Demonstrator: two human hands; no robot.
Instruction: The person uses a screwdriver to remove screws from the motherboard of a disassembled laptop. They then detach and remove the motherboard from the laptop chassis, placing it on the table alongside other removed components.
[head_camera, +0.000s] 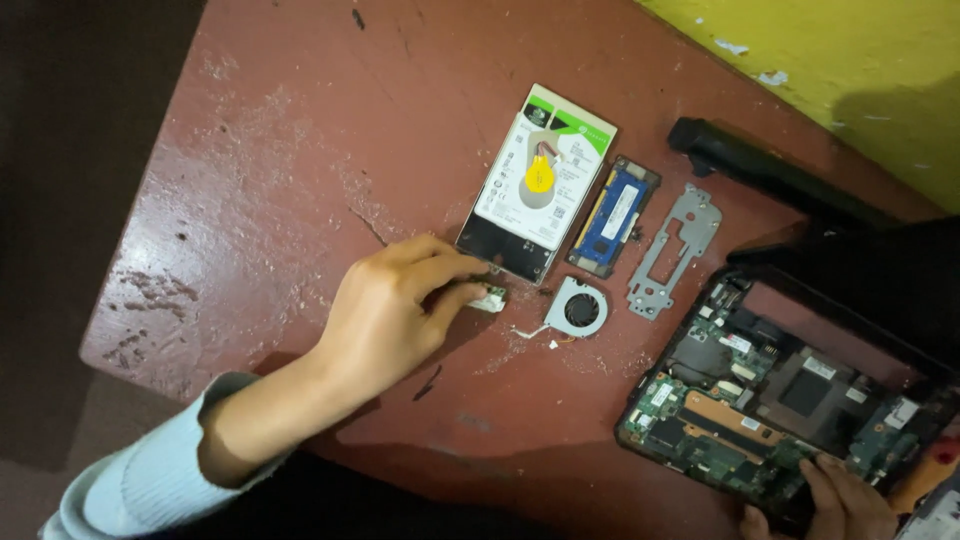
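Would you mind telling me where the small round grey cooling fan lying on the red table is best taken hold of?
Probably pinch the small round grey cooling fan across its flat outer rim from above, since it lies flat. Come from the bare near side of the red table: its thin wire trails left, and a metal bracket lies on the right.

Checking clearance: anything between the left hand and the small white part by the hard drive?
Nothing visible. The left hand already has its fingers on the small white part, which lies on the table just below the hard drive. The fan sits apart, to the right.
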